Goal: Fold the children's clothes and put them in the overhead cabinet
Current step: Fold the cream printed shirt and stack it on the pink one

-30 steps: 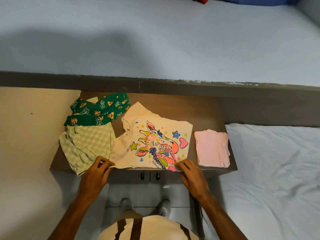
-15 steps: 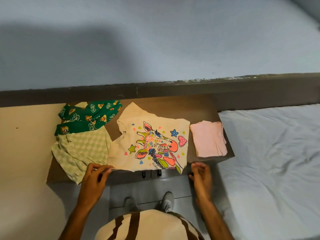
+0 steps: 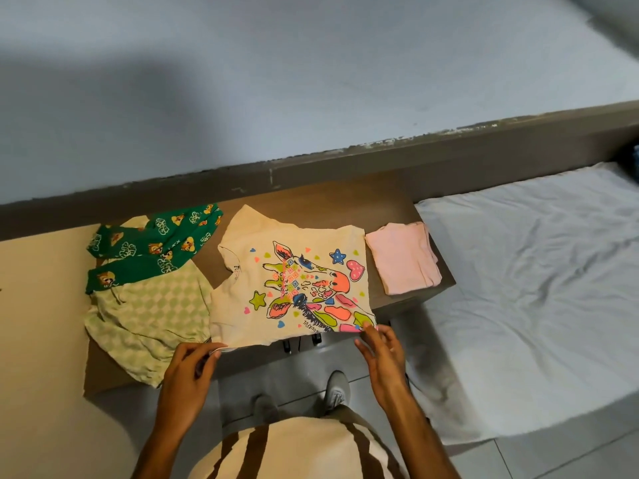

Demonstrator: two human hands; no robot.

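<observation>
My right hand [image 3: 382,354] has come back to the giraffe shirt [image 3: 294,281] on the table [image 3: 397,202], fingers apart at the hem. My left hand [image 3: 190,371] pinches the other corner, so I can fold now.

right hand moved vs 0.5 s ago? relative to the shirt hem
Yes. The right hand was off the giraffe shirt, past its near right corner by the table edge; it has come back in and its fingertips touch that corner.

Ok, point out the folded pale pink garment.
The folded pale pink garment lies at the brown table's right end, beside the cream giraffe-print T-shirt.
</observation>
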